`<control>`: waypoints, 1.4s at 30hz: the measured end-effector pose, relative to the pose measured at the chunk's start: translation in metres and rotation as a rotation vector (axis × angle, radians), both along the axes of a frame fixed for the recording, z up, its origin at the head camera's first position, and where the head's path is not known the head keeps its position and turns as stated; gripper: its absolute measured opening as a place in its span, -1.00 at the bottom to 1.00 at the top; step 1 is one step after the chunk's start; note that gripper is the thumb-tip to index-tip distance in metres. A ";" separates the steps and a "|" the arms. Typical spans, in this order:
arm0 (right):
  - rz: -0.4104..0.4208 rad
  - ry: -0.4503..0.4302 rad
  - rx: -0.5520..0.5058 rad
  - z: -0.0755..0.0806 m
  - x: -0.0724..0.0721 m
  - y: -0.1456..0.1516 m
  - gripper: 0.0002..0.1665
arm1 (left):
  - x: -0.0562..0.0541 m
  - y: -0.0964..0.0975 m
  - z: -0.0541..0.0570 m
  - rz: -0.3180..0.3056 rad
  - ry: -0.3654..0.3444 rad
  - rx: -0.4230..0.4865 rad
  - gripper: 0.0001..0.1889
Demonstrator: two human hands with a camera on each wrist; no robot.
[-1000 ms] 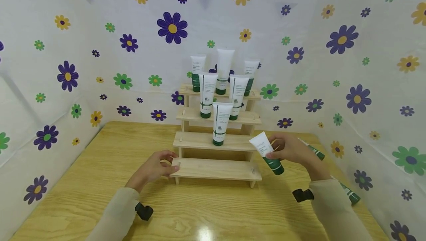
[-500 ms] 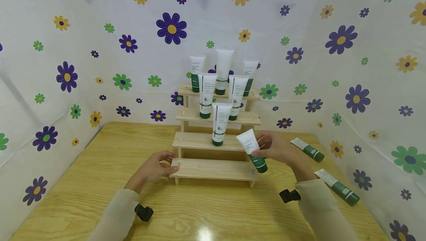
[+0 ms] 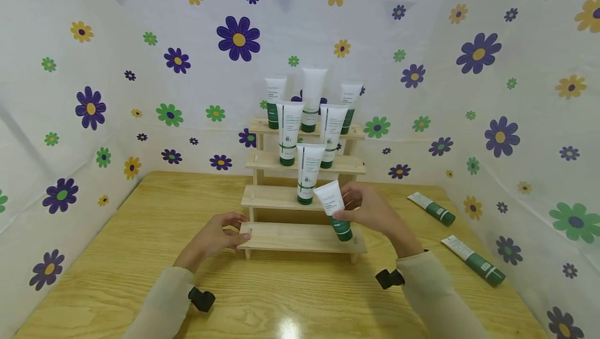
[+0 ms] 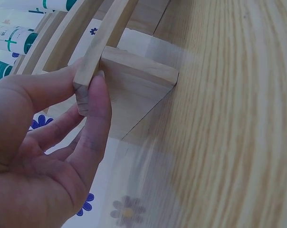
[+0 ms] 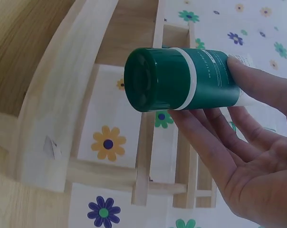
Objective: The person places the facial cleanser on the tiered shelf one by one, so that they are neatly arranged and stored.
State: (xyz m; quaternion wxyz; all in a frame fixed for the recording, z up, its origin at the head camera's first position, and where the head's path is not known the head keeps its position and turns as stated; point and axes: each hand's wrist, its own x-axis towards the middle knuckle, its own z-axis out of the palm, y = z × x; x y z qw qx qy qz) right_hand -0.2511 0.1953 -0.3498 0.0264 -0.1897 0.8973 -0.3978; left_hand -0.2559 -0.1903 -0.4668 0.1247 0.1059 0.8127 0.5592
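Observation:
A wooden four-step display stand (image 3: pixel 281 237) stands mid-table. My left hand (image 3: pixel 217 236) pinches the left end of its lowest step; the left wrist view shows the board end (image 4: pixel 89 71) between thumb and fingers. My right hand (image 3: pixel 367 209) grips a white-and-green squeeze tube (image 3: pixel 329 199), tilted with its green cap (image 5: pixel 146 78) downward, over the right part of that lowest step. On the third step down stands one tube (image 3: pixel 309 172). Above it are two tubes, left (image 3: pixel 289 133) and right (image 3: pixel 332 133). The top step bears three, the middle tube (image 3: pixel 313 94) being tallest.
Two more tubes lie on the table at the right, a farther tube (image 3: pixel 432 209) and a nearer tube (image 3: pixel 473 261). The wood-grain table (image 3: pixel 290 287) is walled in by a flower-print cloth (image 3: pixel 187 94) behind and at both sides.
My right hand has carried the tube leftward, from beside the stand to over the lowest step. The left hand keeps its hold on the step's end.

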 end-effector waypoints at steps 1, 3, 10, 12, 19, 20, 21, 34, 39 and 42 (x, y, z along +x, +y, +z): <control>0.003 0.003 -0.014 -0.001 0.000 -0.002 -0.52 | 0.000 0.000 0.000 0.000 0.002 -0.001 -0.44; 0.004 0.011 -0.035 -0.002 0.001 -0.007 -0.52 | 0.001 0.000 0.001 0.001 0.004 0.001 -0.45; 0.011 0.024 -0.110 -0.006 0.006 -0.025 -0.55 | 0.002 0.000 -0.001 -0.005 0.007 0.008 -0.46; 0.011 0.024 -0.133 -0.007 0.007 -0.030 -0.54 | 0.002 0.000 -0.001 -0.009 0.008 0.012 -0.46; -0.002 0.007 -0.190 -0.013 0.011 -0.053 -0.53 | 0.001 -0.001 -0.002 -0.018 0.017 0.019 -0.46; 0.002 0.014 -0.199 -0.014 0.010 -0.056 -0.54 | 0.001 -0.001 -0.002 -0.020 0.018 0.020 -0.45; 0.005 0.019 -0.211 -0.016 0.010 -0.059 -0.54 | 0.001 -0.001 -0.002 -0.020 0.019 0.021 -0.45; 0.018 0.100 -0.370 -0.039 0.012 -0.104 -0.54 | 0.001 -0.002 -0.002 -0.006 0.021 0.009 -0.45; 0.028 0.118 -0.404 -0.048 0.011 -0.116 -0.54 | 0.001 0.000 0.000 -0.001 0.025 -0.014 -0.44; 0.006 0.116 -0.404 -0.052 0.010 -0.121 -0.55 | 0.002 0.000 0.001 -0.002 0.027 -0.022 -0.44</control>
